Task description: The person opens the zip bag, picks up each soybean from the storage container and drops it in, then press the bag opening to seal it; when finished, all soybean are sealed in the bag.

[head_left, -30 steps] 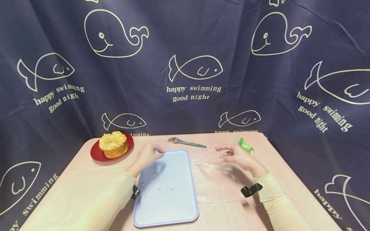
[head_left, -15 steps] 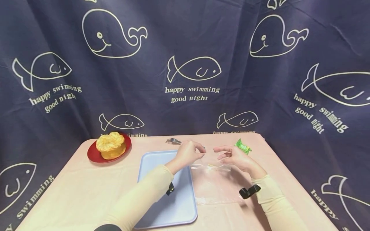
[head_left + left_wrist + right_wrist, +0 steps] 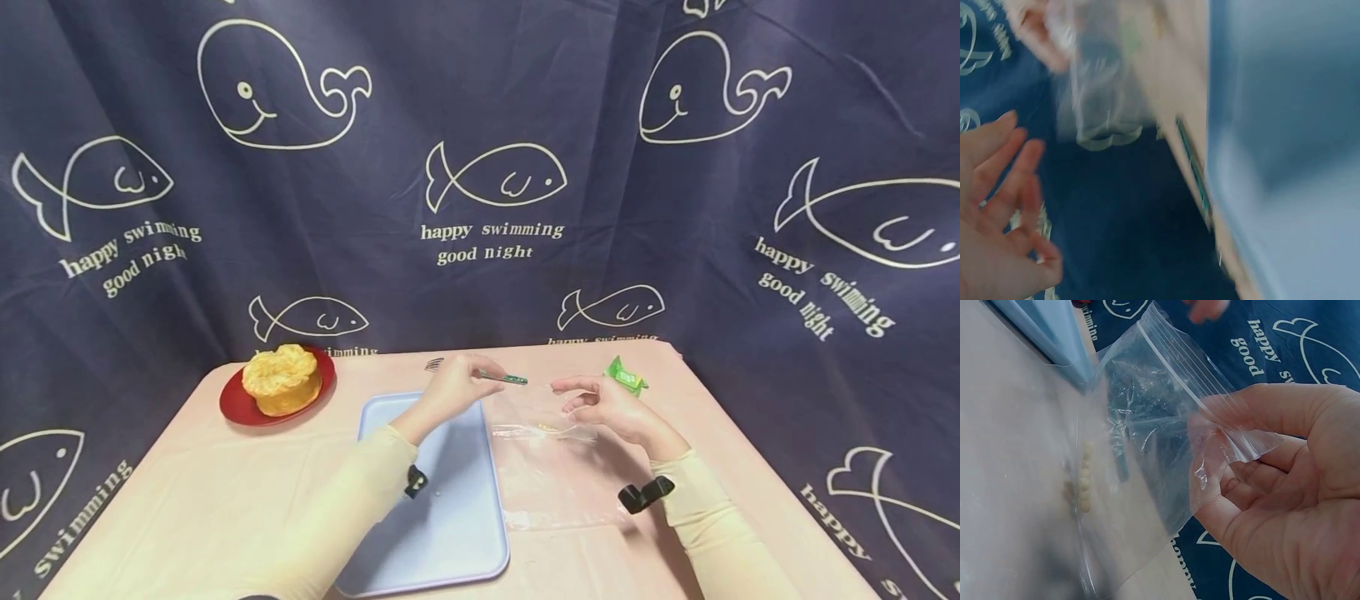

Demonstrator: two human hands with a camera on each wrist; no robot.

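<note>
My right hand (image 3: 618, 412) pinches the upper edge of a clear zip-lock bag (image 3: 1147, 400) between thumb and fingers. Several small, round, cream-coloured, bean-like balls (image 3: 1085, 481) lie in a row along a fold of the bag. My left hand (image 3: 453, 392) hovers above the far edge of a light blue tray (image 3: 457, 533). In the left wrist view its fingers (image 3: 1032, 156) are loosely bent, with nothing visible between them. One tiny whitish ball (image 3: 438, 493) shows on the tray; the left forearm hides part of the surface.
Behind the left hand lies a fork with a green patterned handle (image 3: 513, 379), partly covered. A yellow bread-like cake (image 3: 281, 383) sits on a red plate (image 3: 240, 408) at the far left. A green wrapped packet (image 3: 626, 379) lies beyond the right hand.
My left hand went right from the tray's far edge to beside the bag's mouth, then drew back left over the tray. The right hand stayed at the bag. The head view shifted slightly.
</note>
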